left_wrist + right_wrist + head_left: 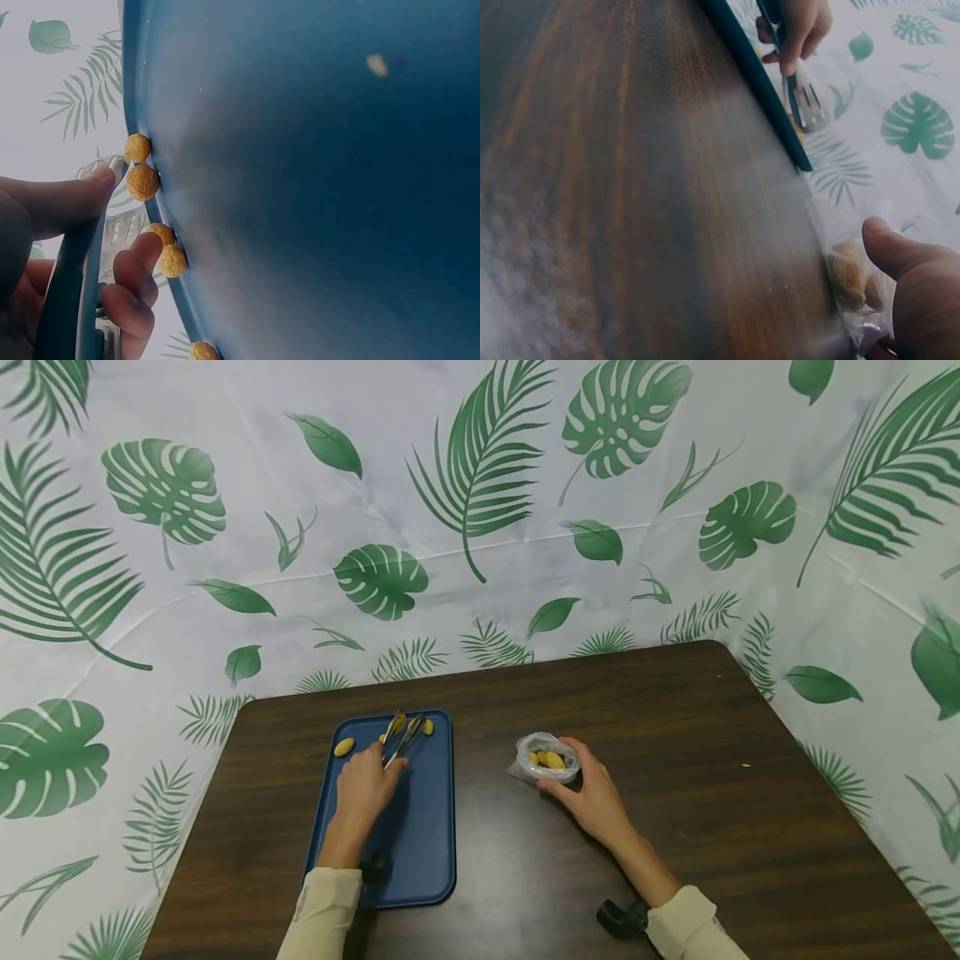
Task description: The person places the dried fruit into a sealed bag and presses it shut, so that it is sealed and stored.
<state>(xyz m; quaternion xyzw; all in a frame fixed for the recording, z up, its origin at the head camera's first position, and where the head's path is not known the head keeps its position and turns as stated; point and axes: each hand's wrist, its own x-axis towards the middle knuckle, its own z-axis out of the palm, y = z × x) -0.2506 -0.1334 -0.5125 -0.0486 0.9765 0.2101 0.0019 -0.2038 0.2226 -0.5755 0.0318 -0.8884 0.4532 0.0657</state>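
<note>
My left hand grips metal tongs, their slotted ends spread apart over the far end of a blue tray. Several yellow-brown, wrinkled, nut-sized pieces lie there, some by the tong ends and one piece apart at the left edge. In the left wrist view, wrinkled pieces line up along the tray's edge beyond my fingers. To the right, my right hand holds a clear plastic bag by its side, thumb and fingers around it. The bag's mouth gapes, and similar pieces show inside.
A dark wood table carries the tray and bag, with bare wood between them. Behind it hangs a white cloth printed with green leaves. A small yellow fleck lies on the table at the right.
</note>
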